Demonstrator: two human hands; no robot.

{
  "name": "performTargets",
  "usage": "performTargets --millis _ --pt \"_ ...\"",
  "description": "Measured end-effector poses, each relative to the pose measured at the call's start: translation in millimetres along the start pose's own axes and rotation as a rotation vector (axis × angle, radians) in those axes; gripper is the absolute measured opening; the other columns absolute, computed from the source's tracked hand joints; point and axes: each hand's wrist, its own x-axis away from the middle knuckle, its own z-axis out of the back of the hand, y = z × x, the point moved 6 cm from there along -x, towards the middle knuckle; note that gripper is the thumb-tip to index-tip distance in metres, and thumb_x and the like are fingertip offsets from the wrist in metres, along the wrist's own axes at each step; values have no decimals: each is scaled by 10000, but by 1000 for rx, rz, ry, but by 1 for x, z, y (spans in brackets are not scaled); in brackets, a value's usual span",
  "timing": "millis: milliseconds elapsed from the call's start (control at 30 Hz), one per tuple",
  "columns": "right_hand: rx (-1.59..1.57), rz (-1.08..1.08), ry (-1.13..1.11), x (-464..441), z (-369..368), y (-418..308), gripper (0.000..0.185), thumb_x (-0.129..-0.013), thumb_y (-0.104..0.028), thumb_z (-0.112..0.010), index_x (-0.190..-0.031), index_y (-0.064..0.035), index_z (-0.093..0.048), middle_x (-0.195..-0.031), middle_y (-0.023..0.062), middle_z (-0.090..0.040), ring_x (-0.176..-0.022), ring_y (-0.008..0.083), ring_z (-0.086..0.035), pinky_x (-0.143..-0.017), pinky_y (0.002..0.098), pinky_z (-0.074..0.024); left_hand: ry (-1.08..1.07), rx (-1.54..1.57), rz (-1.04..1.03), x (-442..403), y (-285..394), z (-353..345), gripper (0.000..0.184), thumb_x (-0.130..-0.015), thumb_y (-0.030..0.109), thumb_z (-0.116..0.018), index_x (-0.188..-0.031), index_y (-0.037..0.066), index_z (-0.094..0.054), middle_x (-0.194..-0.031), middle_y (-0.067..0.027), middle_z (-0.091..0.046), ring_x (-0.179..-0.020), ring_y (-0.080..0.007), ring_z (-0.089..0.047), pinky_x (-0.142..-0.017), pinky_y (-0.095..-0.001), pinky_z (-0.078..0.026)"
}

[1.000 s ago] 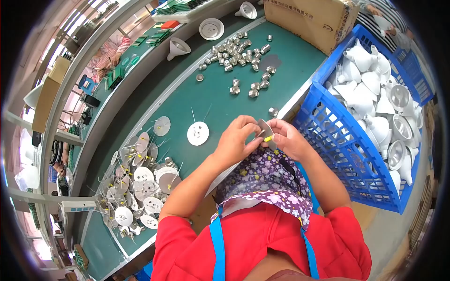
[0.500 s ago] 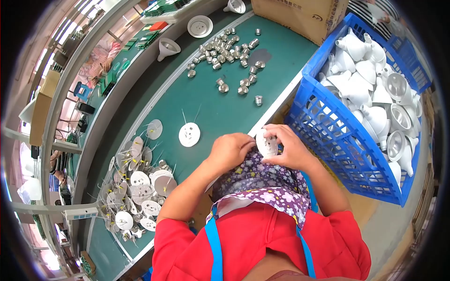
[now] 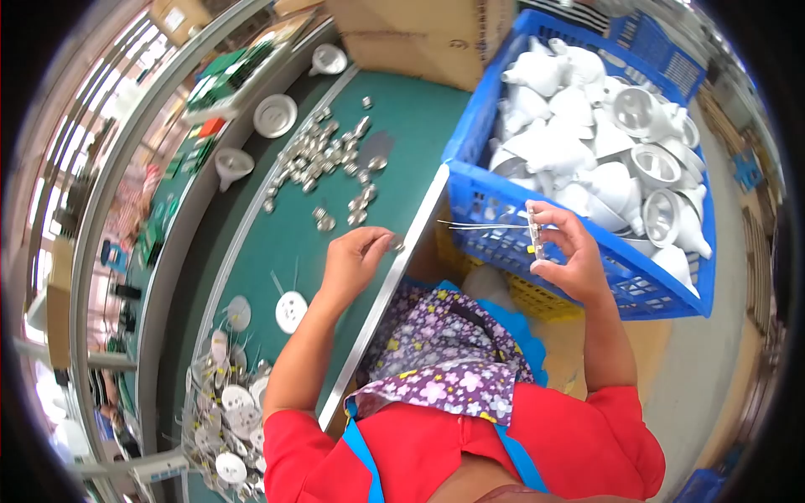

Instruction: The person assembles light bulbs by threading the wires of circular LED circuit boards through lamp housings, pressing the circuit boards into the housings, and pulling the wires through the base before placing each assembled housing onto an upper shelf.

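My right hand [image 3: 570,256] pinches a round white LED board [image 3: 535,230] by its rim, turned edge-on in front of the blue basket. Two thin wires stick out from it to the left, and a small yellow spot shows near its lower end. Over the green table, my left hand [image 3: 359,261] has thumb and fingers closed on a small metal screw cap [image 3: 397,245] near the table's edge. Several more metal caps [image 3: 314,155] lie scattered farther up the table. Another white LED board [image 3: 291,312] with upright wires rests below my left wrist.
A blue basket [image 3: 579,289] full of white lamp housings [image 3: 587,117] stands at right. A pile of wired boards [image 3: 231,419] lies lower left. White housings [image 3: 275,116] sit along the ledge, and a cardboard box [image 3: 419,38] stands at the back.
My hands have moved apart. The left went out over the table to a metal cap; the right carried the board toward the basket and turned it edge-on. The camera view has shifted.
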Motion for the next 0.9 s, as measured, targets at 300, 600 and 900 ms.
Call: performTargets --millis 300,600,900 --pt "1 81 498 27 172 26 537 -737 -207 -753 -1176 -48 -487 -1308 123 -464 -1144 178 -474 -901 303 -408 -208 5 -277 -154 100 -139 222 -826 122 -629 -1023 22 -621 -901 -111 -658 -790 -190 -648 -697 -284 -498" --pt "296 69 669 36 197 25 536 -718 -188 -754 -1168 -58 -492 -1307 117 -474 -1132 177 -482 -872 287 -409 -421 109 675 -240 71 -328 663 -796 463 -596 -1206 -39 -459 -958 -187 -603 -806 -315 -638 -616 -422 -554" --pt "124 98 585 37 189 20 547 -708 -175 -752 -1172 -60 -485 -1310 126 -472 -1128 176 -489 -847 287 -421 -701 903 622 -203 85 -258 581 -760 156 -458 -1304 74 -271 -1173 -202 -479 -950 -407 -593 -807 -490 -525"
